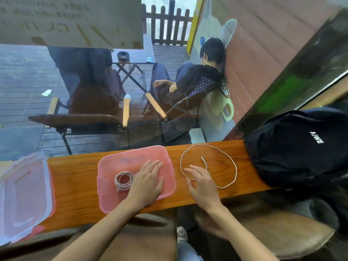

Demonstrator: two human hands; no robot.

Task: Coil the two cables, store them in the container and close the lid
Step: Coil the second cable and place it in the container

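A pink translucent container (113,162) stands open on the wooden counter (75,176). A small coiled cable (123,180) lies inside it on the left. My left hand (148,181) is flat inside the container, fingers straight, just right of the coil. A second white cable (228,159) lies on the counter to the right in one wide loose loop, its plug end (204,161) inside the loop. My right hand (200,183) hovers over the loop's near left side, fingers spread and relaxed, holding nothing. The container's lid (24,196) lies at the far left.
A black backpack (301,147) sits on the counter's right end, close to the cable loop. A glass pane runs behind the counter; beyond it are folding chairs and a seated person. A brown stool (282,234) stands below right.
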